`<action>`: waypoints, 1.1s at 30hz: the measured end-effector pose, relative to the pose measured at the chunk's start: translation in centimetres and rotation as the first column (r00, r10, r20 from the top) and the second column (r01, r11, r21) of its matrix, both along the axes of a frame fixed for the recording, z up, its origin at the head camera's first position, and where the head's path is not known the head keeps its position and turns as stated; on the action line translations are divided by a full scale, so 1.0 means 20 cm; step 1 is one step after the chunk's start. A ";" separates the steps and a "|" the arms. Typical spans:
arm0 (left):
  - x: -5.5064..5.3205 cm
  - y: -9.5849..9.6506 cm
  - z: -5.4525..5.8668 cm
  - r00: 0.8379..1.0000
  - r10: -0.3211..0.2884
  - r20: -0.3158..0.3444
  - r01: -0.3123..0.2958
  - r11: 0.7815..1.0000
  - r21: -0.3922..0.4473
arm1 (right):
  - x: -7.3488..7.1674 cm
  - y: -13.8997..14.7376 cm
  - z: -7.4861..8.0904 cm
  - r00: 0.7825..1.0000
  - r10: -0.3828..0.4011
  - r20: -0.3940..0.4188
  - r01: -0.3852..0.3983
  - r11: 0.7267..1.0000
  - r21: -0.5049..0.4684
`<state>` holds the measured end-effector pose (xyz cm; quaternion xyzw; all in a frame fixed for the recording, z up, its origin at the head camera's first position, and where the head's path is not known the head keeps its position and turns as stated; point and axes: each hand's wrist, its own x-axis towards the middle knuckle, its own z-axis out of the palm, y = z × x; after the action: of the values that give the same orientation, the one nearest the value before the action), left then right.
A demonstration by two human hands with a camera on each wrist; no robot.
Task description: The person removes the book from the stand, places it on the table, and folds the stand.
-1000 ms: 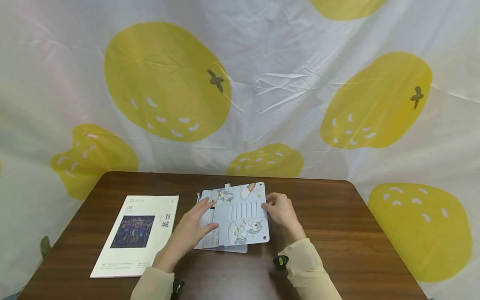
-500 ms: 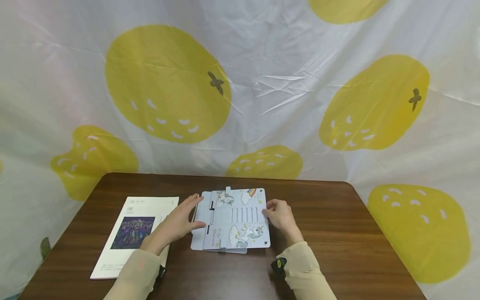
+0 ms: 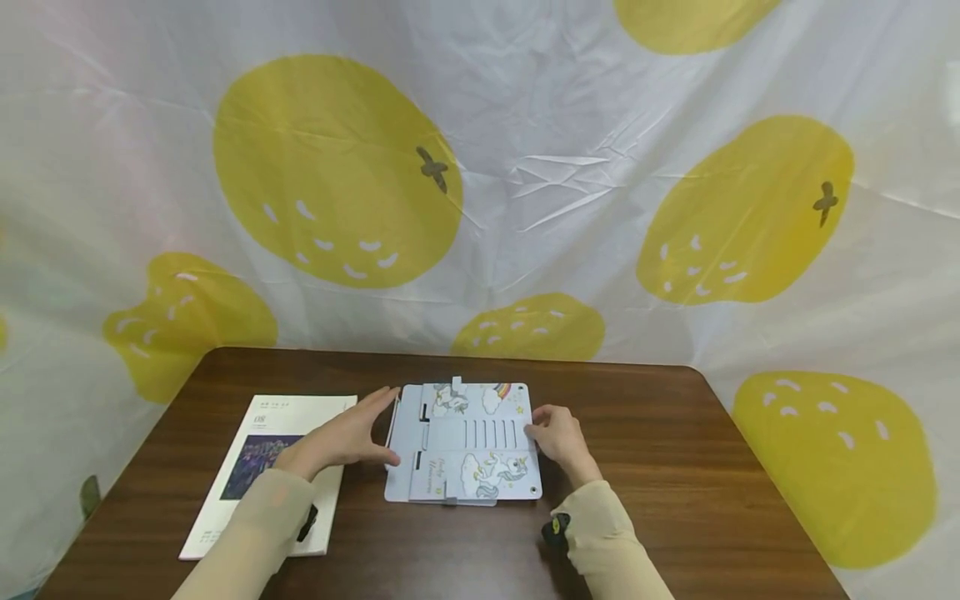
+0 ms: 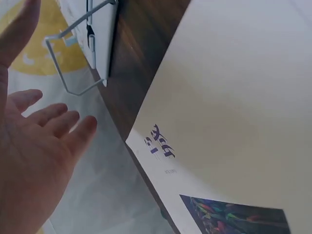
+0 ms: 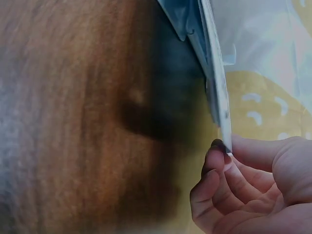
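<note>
A white folding book stand (image 3: 498, 442) with unicorn and rainbow prints, slots and small clips lies on the table in the head view. At its right edge, my right hand (image 3: 558, 437) pinches the panel between thumb and fingers; the right wrist view shows that thin panel (image 5: 218, 78) edge-on. My left hand (image 3: 341, 437) is spread beside the stand's left edge, thumb and fingers apart. In the left wrist view a bent wire bracket (image 4: 56, 63) sticks out from the stand, and the left palm (image 4: 34, 161) appears clear of it, holding nothing.
A white-covered book (image 3: 258, 467) with a dark picture lies to the left, partly under my left forearm. Brown wooden tabletop (image 3: 675, 483) extends to the right. A white curtain (image 3: 555, 208) with yellow fruit prints hangs behind the table.
My left hand has moved left, off the stand's surface to beside its left edge. The stand's panel has come down flatter, with the right hand still pinching its right edge.
</note>
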<state>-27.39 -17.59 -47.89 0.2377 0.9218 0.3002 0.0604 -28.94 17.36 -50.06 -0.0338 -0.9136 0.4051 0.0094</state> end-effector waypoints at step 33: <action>-0.16 -0.01 0.08 0.989 -0.070 0.133 0.102 0.964 -0.248 | 0.01 0.02 -0.03 0.998 0.058 -0.002 -0.058 0.998 -0.001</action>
<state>-30.57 -17.83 -46.39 0.2489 0.9359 0.1910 0.1600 -28.70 17.70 -50.64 -0.0069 -0.9140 0.4057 -0.0014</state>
